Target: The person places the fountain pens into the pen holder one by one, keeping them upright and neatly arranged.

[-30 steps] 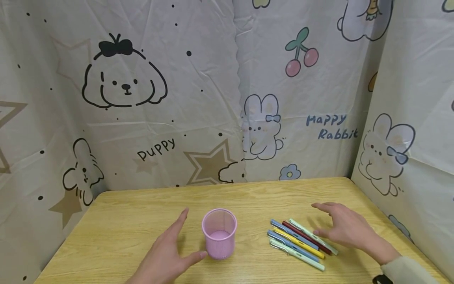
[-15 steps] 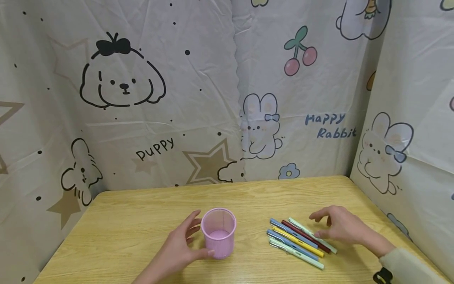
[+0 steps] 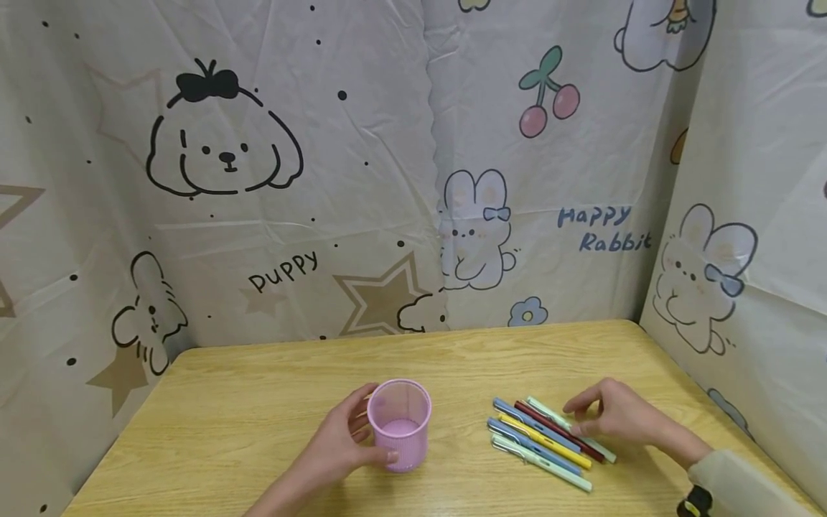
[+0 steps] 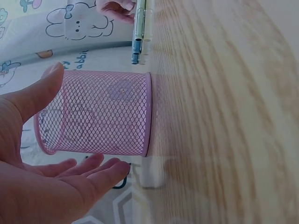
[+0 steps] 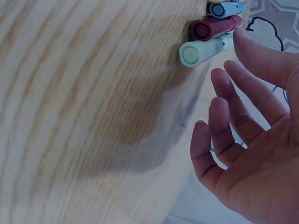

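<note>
Pink mesh cup stands upright btwn thumb and fingers of L hand: thumb over its near side, fingers round its L side. Six pens lie slantwise, side by side, to cup's R; far lt-green pen is closest to R hand, right by the thumb tip. L fingers loosely spread, not clenched; can't tell if they touch cup. R fingers relaxed, gap btwn thumb & index, nothing gripped; thumb contact w/ pen can't tell. Around: printed sheet at back & sides, wood tbl, pale sleeve on R arm, dk item at R wrist. Cup's btwn L hand & pens; dk-red pen lies next to far lt-green one.
</note>
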Available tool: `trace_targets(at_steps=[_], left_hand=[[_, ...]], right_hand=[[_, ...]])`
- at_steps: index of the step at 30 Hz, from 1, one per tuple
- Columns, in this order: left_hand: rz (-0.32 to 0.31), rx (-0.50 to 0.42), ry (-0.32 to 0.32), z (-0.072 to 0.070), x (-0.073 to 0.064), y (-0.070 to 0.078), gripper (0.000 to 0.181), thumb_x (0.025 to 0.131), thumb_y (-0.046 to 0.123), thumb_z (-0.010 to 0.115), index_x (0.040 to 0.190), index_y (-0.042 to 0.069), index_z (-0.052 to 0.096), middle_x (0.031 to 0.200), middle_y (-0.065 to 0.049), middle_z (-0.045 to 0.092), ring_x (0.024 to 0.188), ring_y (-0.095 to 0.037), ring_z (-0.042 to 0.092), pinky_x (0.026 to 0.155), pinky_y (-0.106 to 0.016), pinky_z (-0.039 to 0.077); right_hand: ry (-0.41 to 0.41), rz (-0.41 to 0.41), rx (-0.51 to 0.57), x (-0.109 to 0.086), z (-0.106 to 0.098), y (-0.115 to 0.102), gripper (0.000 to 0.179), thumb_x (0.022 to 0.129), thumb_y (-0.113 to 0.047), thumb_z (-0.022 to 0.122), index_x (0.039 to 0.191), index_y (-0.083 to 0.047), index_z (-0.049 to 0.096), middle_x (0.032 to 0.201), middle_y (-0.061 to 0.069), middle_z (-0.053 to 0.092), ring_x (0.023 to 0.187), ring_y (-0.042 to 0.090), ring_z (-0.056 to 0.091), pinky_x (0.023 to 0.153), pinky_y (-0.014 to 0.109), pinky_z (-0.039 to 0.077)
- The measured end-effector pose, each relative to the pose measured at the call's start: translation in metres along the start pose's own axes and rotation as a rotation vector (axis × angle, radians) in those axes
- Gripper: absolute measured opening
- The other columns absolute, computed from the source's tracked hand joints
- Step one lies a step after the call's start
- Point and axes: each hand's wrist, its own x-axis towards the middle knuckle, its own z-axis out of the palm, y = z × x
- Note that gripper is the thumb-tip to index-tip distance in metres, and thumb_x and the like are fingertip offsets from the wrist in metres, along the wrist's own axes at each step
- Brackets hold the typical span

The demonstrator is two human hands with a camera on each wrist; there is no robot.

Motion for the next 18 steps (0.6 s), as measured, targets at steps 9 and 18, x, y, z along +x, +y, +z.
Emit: trace_targets(at_steps=[9,18], left_hand=[[0.002,-0.044,-0.02,0.003,0.006,-0.006,0.096,0.071,-0.006,0.09,0.152,-0.014,0.039,0.147,-0.032,0.052,0.136,-0.051,0.051,0.115,-0.056,0.04],[-0.015,-0.077,-0.039,0.004,0.008,-0.008,0.088,0.073,-0.007,0.089,0.149,-0.012,0.045,0.144,-0.029,0.056,0.135,-0.049,0.052,0.114,-0.055,0.041]], right_hand=[[-0.009,0.012,0.017,0.0,0.003,0.003,0.026,0.084,-0.015,0.089,0.106,-0.003,0.082,0.087,-0.005,0.072,0.08,0.008,0.057,0.069,0.025,0.048],[-0.005,0.033,0.026,0.0,0.001,0.013,0.023,0.084,-0.013,0.089,0.103,-0.003,0.082,0.093,-0.003,0.076,0.084,0.008,0.064,0.074,0.026,0.054]])
